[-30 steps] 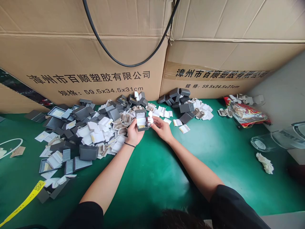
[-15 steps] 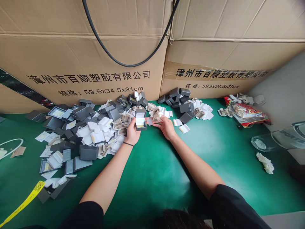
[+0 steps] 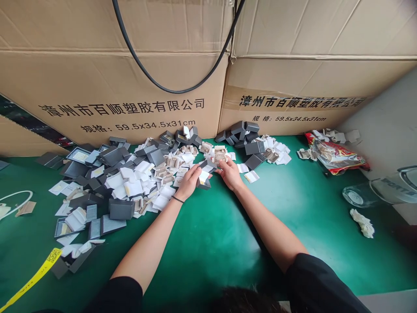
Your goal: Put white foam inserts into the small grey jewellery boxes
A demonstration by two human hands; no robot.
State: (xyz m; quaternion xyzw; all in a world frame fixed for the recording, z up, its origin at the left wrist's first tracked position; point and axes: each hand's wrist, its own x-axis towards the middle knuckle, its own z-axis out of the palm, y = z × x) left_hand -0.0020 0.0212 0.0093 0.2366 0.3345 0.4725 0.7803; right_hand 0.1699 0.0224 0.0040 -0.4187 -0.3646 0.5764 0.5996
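My left hand (image 3: 188, 182) grips a small open grey box (image 3: 204, 177) with a white lining, tilted low over the green table (image 3: 211, 234). My right hand (image 3: 230, 172) is closed at the box's right side, its fingertips pinched on a small beige and white insert (image 3: 220, 157) at the edge of the pile. A heap of grey boxes, white pads and beige inserts (image 3: 130, 178) spreads to the left of both hands.
Two big cardboard cartons (image 3: 130, 78) stand along the back with a black cable (image 3: 169, 87) hanging over them. A second small stack of grey boxes (image 3: 244, 134) lies behind my right hand. A red snack bag (image 3: 335, 156), a clear jug (image 3: 384, 189) and crumpled tissue (image 3: 362, 222) lie right.
My left hand has lowered and tilted the open box toward the table. My right hand has moved back from the pile to the box's side with an insert.
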